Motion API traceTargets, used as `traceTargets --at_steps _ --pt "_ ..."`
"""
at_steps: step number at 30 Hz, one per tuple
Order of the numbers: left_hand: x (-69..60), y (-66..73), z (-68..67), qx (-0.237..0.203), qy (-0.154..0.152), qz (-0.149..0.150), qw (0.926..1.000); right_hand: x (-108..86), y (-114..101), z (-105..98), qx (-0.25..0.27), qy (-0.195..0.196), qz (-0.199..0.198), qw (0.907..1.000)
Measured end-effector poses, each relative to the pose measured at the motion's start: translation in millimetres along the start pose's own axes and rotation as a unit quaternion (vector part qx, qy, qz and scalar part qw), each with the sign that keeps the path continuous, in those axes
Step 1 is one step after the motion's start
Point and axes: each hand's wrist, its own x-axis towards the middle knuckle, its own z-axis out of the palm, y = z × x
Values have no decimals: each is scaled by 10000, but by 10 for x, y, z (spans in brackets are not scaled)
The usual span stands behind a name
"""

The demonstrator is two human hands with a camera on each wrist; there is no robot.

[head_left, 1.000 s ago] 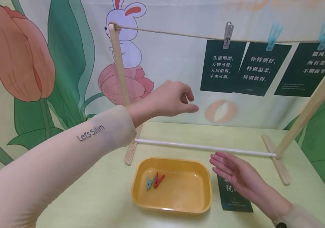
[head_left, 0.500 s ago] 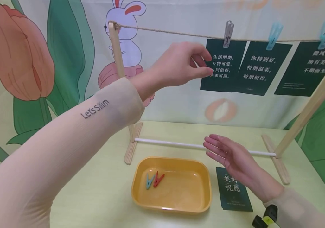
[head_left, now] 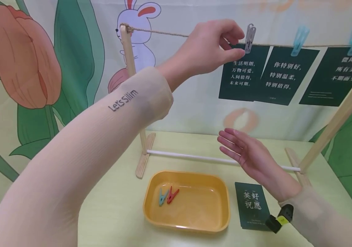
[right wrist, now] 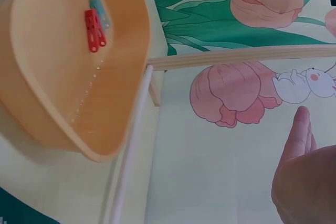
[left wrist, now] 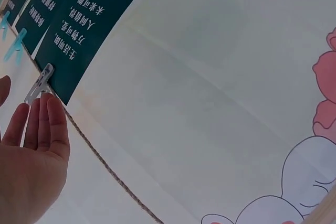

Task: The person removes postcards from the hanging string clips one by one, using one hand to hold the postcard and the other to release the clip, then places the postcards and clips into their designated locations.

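left hand [head_left: 214, 47]: risen to the grey peg [head_left: 250, 38]; thumb and fingers parted, contact unclear
right hand [head_left: 253, 159]: also higher, four o'clock; fingers straight, barely spread
leftmost card [head_left: 239, 87]: under the grey peg
grey peg: one o'clock, on rope [head_left: 160, 33], probably graspable now

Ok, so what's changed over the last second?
The left hand rose and moved rightward to the grey clothespin on the rope; whether its fingers touch it is unclear. The right hand rose too, slightly leftward, holding nothing. The hanging cards, yellow tray and its two clothespins stayed put.
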Motion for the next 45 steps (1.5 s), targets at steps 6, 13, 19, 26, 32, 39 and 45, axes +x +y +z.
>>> traceTargets --at_steps 6,13,19,26,32,39,45 --pt "114 54 62 190 252 49 9995 146 -94 55 160 20 -153 9998" --pt "225 82 70 464 434 73 9980 304 -204 103 289 203 -174 9992" --pt "301 78 70 602 223 -151 9978 416 -299 133 376 215 -271 9987" --pt "387 65 94 714 -6 -375 9967 517 -352 167 690 209 -304 9969" --pt "463 67 94 630 -82 -546 9965 578 -364 192 1143 306 -306 9925" --pt "501 111 123 956 -157 -632 9933 642 -415 196 2051 157 -599 9768" --pt "501 129 121 650 -117 -747 9950 626 -465 202 2417 126 -701 9677"
